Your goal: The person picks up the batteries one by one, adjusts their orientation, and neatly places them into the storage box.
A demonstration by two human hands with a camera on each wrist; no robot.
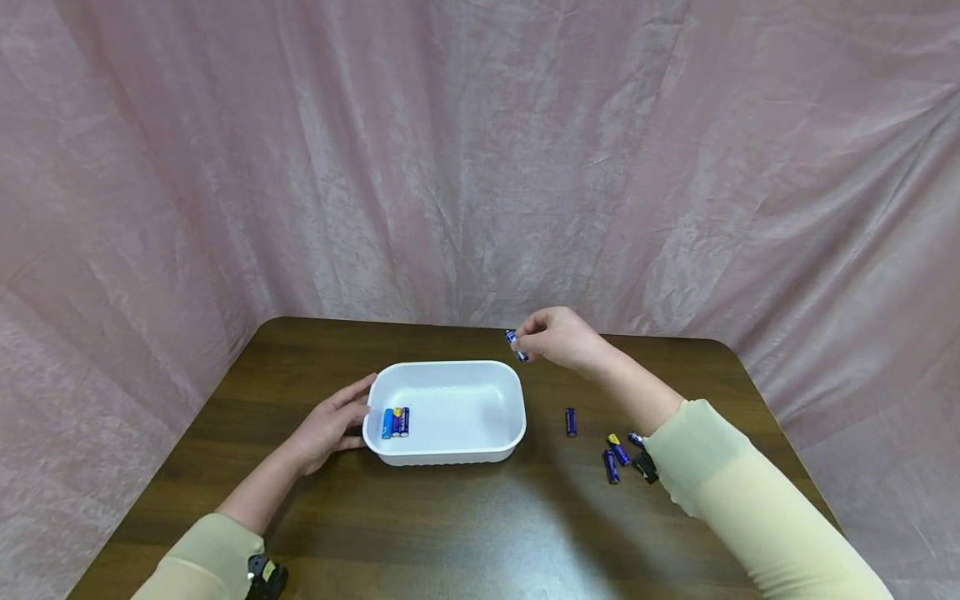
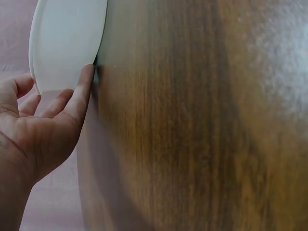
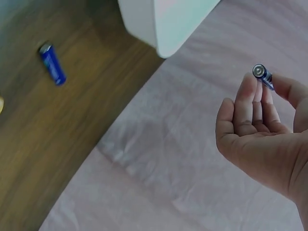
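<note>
A white plastic tub [image 1: 450,379] sits mid-table with three batteries [image 1: 395,422] lying at its left end. My left hand [image 1: 330,423] rests with straight fingers against the tub's left wall [image 2: 67,43]. My right hand [image 1: 558,337] hovers above the tub's far right corner and pinches a blue battery [image 1: 516,345] between thumb and fingertips [image 3: 248,94]; the same battery [image 3: 263,74] shows end-on in the right wrist view. Loose batteries lie on the table to the right: one alone [image 1: 571,422] and several [image 1: 617,454] near my right sleeve.
The brown wooden table [image 1: 450,533] is backed and flanked by a pink cloth curtain [image 1: 480,167]. A loose blue battery [image 3: 52,64] lies on the wood near the tub's corner [image 3: 163,24]. A small black object [image 1: 645,467] lies beside the battery cluster.
</note>
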